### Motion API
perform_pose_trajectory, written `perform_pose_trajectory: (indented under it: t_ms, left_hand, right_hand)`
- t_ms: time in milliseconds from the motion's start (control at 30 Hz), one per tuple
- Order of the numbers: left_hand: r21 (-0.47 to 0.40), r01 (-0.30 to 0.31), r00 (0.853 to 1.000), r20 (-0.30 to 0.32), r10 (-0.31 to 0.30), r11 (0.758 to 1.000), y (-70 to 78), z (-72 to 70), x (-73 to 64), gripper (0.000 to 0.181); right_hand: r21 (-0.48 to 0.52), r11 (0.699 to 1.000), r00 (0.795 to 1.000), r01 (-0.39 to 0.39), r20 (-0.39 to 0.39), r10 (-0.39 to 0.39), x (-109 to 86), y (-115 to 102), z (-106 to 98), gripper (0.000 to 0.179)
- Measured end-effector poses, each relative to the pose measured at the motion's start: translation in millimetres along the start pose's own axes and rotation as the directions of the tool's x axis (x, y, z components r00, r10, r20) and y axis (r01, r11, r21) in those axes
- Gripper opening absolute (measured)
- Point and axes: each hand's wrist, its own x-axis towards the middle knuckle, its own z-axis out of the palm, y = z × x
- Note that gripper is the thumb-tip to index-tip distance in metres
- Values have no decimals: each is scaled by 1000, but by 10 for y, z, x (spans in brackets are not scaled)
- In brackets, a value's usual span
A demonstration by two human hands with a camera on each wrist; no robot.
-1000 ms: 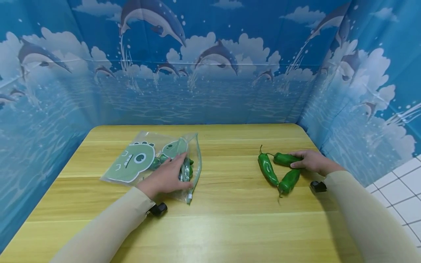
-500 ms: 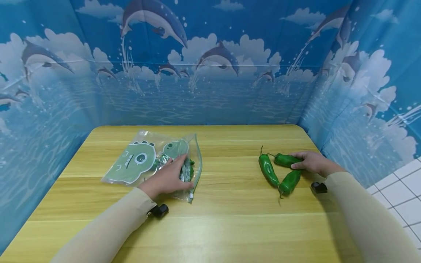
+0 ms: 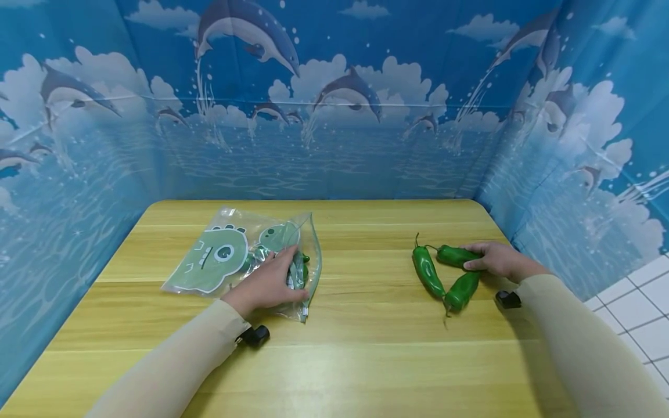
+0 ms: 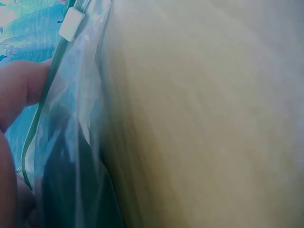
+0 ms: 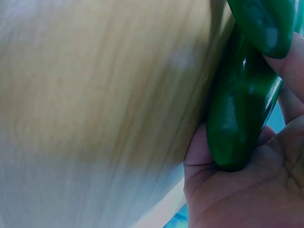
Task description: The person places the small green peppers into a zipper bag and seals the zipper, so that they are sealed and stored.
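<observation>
A clear zip bag (image 3: pixel 214 258) printed with green cartoon monsters lies flat on the left of the table. Over its open end, my left hand (image 3: pixel 269 281) grips the plastic, thumb and fingers spread around a bulge of green peppers (image 3: pixel 305 268) inside. The left wrist view has the green zip strip with a white slider (image 4: pixel 72 23) beside the thumb. At the right, three green chili peppers form a triangle. My right hand (image 3: pixel 499 259) holds the blunt end of the upper pepper (image 3: pixel 453 255). Close by are the left pepper (image 3: pixel 428 273) and the lower pepper (image 3: pixel 463 290).
The peppers and bag lie on a yellow wood-grain table (image 3: pixel 366 348), well apart from each other. A blue dolphin-print curtain (image 3: pixel 334 157) hangs along the back and both sides. White tiles (image 3: pixel 643 302) show at the right. Each wrist carries a small black camera (image 3: pixel 256 335).
</observation>
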Motion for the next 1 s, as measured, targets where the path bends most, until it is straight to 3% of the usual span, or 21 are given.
perform_pose_trajectory:
  t_ms: [267, 1000]
  left_hand:
    - [2, 26, 1000, 1, -26, 1000, -1, 22, 3, 119]
    - [-9, 19, 1000, -17, -19, 1000, -18, 35, 8, 119]
  right_hand:
    - [32, 999, 1000, 1, 7, -1, -1, 6, 7, 75]
    - [64, 998, 1000, 6, 19, -8, 21, 36, 9, 74]
